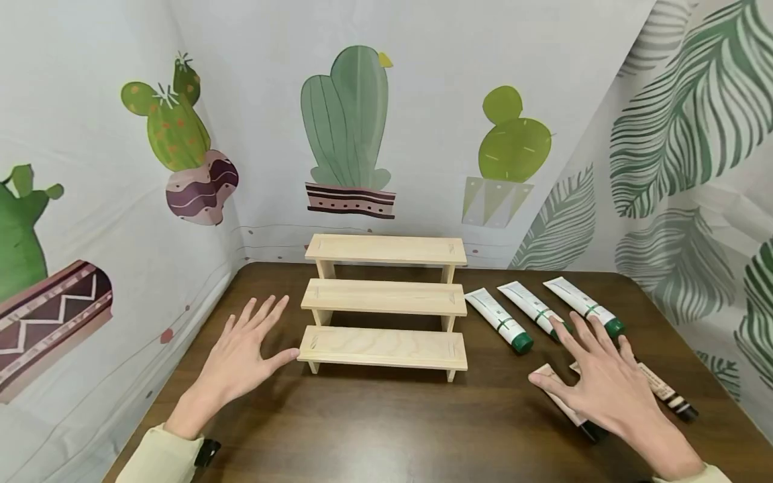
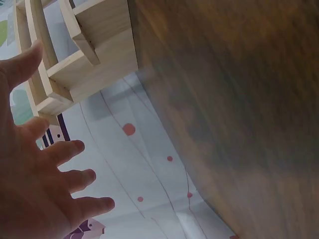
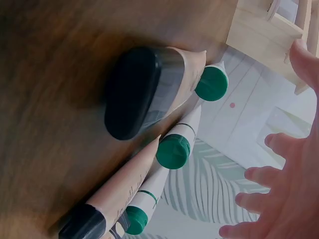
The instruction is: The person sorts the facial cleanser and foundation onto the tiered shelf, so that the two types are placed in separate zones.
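My left hand [image 1: 241,355] hovers over the table's left side with its fingers spread, holding nothing. Its thumb tip overlaps the lowest step of a three-step wooden display stand [image 1: 383,345]; whether they touch I cannot tell. On the right, my right hand [image 1: 610,382] is spread too, above beige tubes with black caps. One beige tube [image 1: 561,396] shows beside the thumb, another beige tube [image 1: 661,386] past the little finger; the hand hides what lies beneath. In the right wrist view, a beige tube [image 3: 187,79] lies below the hand, apart from its fingers.
Three white tubes with green caps lie right of the stand: a near one [image 1: 498,318], a middle one [image 1: 525,305] and a far one [image 1: 580,302]. A cloth [image 1: 423,134] printed with cacti and leaves hangs behind the dark wooden table [image 1: 362,429].
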Demonstrator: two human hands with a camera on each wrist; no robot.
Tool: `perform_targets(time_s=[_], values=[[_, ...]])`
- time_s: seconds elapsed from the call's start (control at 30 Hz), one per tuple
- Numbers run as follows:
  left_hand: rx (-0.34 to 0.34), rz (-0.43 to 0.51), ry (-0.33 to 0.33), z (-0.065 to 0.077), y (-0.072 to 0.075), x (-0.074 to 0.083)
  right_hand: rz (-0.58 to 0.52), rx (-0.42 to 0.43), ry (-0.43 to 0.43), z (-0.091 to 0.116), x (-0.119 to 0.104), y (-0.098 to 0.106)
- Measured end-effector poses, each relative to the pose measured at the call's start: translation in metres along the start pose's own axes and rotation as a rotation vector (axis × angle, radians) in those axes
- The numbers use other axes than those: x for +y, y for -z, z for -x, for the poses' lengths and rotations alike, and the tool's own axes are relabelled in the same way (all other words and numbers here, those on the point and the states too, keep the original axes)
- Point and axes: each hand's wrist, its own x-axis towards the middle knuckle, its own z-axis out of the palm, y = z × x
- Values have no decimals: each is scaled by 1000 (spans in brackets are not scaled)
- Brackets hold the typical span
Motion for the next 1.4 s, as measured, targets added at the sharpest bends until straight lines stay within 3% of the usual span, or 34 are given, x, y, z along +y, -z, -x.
perform_targets(time_s=[0.2,0.43,0.63,1.1,1.4], values=[[24,68,-1,0,-8,1,-8,-28,-13,8,0,0],[-10,209,62,-2,-10,7,3,-34,-27,18,3,3],[-12,306,72,-2,-11,10,6,-43,-10,25,8,4],[-16,497,-45,-16,-23,2,-143,-185,-37,35,17,4],[-54,584,-34,-19,-25,-1,-282,-199,7,38,23,-2]])
